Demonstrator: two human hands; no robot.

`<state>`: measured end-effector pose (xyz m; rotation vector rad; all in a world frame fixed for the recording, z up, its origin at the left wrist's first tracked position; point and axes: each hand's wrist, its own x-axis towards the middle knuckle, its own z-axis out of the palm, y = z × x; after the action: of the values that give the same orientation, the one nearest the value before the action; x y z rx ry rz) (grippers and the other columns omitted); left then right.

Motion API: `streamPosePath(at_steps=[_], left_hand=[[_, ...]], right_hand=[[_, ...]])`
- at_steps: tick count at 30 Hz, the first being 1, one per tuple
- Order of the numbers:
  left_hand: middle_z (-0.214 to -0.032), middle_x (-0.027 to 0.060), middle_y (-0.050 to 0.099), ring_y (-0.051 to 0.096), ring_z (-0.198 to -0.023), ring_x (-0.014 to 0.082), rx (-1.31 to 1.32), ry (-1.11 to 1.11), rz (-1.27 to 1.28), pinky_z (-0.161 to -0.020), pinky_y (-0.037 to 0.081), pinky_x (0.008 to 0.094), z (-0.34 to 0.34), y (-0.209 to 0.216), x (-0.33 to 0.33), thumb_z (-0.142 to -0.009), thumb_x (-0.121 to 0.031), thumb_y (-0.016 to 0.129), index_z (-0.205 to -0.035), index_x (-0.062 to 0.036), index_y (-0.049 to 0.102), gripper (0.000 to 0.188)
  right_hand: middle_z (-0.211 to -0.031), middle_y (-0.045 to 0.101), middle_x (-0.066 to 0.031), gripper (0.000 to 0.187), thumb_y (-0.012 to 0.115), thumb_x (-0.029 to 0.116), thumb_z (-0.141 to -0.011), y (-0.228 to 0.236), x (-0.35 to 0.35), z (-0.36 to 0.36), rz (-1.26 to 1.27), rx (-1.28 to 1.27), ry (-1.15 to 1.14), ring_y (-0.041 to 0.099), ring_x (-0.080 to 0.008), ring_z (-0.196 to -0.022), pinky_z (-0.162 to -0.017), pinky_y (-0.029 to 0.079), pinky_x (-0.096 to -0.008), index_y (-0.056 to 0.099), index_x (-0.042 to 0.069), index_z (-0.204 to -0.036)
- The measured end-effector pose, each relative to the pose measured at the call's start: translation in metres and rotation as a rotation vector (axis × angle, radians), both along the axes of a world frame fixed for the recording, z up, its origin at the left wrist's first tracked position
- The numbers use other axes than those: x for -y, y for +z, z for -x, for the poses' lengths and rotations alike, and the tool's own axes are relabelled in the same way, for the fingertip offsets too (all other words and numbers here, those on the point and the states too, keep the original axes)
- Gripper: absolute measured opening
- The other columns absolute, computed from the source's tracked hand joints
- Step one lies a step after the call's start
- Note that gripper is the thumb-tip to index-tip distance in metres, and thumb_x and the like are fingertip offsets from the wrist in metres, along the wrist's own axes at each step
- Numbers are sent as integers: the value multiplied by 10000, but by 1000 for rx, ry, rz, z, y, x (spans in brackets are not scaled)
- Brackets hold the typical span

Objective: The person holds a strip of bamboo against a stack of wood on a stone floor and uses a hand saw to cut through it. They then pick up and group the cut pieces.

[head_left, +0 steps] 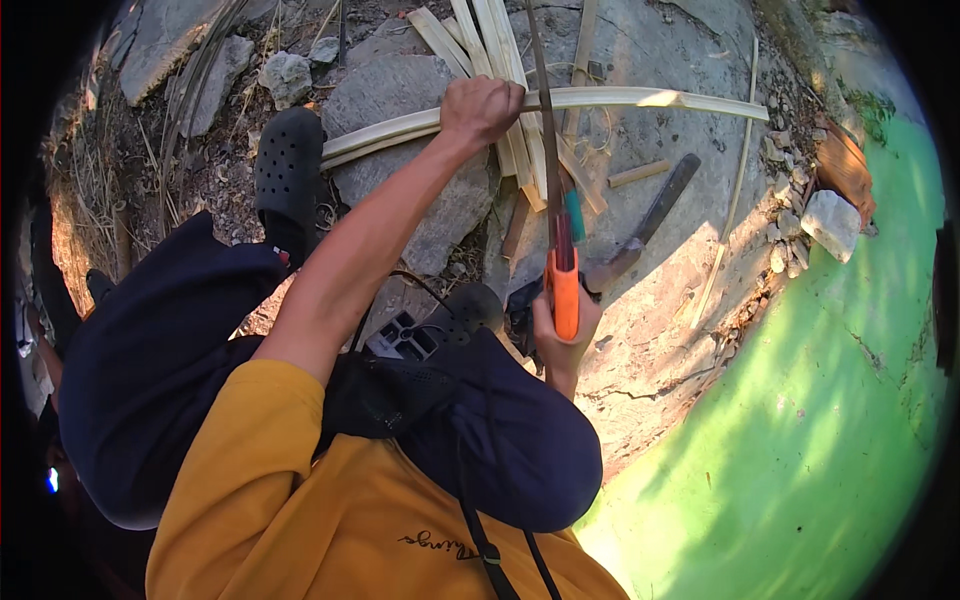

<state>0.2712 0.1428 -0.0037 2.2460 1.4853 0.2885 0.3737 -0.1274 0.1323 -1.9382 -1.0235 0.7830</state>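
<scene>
My left hand [481, 108] reaches forward and grips a long pale split bamboo strip [640, 98] that lies across a grey rock [420, 90]. My right hand [563, 342], close to my knee, is closed around the orange handle [566, 292] of a long thin dark blade [545, 130]. The blade points away from me and crosses the strip just right of my left hand. Under the strip lies a bundle of more pale bamboo slats [492, 45].
A dark heavy knife [652, 212] lies on the rock to the right of the blade. My foot in a black clog [288, 165] rests at the left. Loose stones [828, 224] edge green water [820, 420] at the right. Dark trousers cover my knees.
</scene>
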Motion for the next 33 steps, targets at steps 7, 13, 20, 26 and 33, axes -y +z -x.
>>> streamPosePath(at_steps=[7, 13, 20, 26, 33], left_hand=[[-722, 217, 684, 685, -635, 397, 24, 12, -91, -599, 544, 507, -1, -2, -10, -973, -316, 443, -705, -72, 709, 449], [-781, 237, 691, 672, -674, 443, 49, 106, 8, -664, 544, 541, -8, 5, -13, -970, -303, 431, -732, -28, 717, 463], [-780, 220, 708, 688, -692, 431, 66, 26, -50, -720, 549, 535, 4, 4, -17, -1011, -343, 402, -807, -61, 746, 489], [-901, 259, 708, 687, -853, 465, -9, -212, 154, -761, 532, 568, 5, 43, -1, -964, -518, 541, -1001, -28, 648, 503], [-851, 174, 662, 661, -815, 324, 257, -258, 314, -768, 501, 458, 39, 44, -26, -868, -178, 587, -1077, -27, 609, 259]], right_hand=[[-589, 565, -75, 61, 659, -2, -766, -6, -49, -11, -6, -25, 35, 536, -126, -503, -536, 451, -296, 607, -21, -790], [-684, 607, -20, 198, 637, -9, -851, 14, 107, 9, 83, -59, -109, 565, -66, -645, -589, 452, -270, 727, -39, -1025], [-566, 555, -59, 82, 666, 40, -814, 72, 170, -28, 73, 168, -230, 529, -126, -480, -469, 399, -328, 660, -28, -860], [-630, 646, -97, 188, 632, 67, -874, 9, 188, -29, -83, 471, -553, 624, -185, -525, -504, 462, -338, 675, -51, -1013], [-770, 693, -188, 285, 661, 87, -867, -87, 199, -56, 119, 533, -642, 706, -317, -664, -593, 513, -409, 683, -47, -1118]])
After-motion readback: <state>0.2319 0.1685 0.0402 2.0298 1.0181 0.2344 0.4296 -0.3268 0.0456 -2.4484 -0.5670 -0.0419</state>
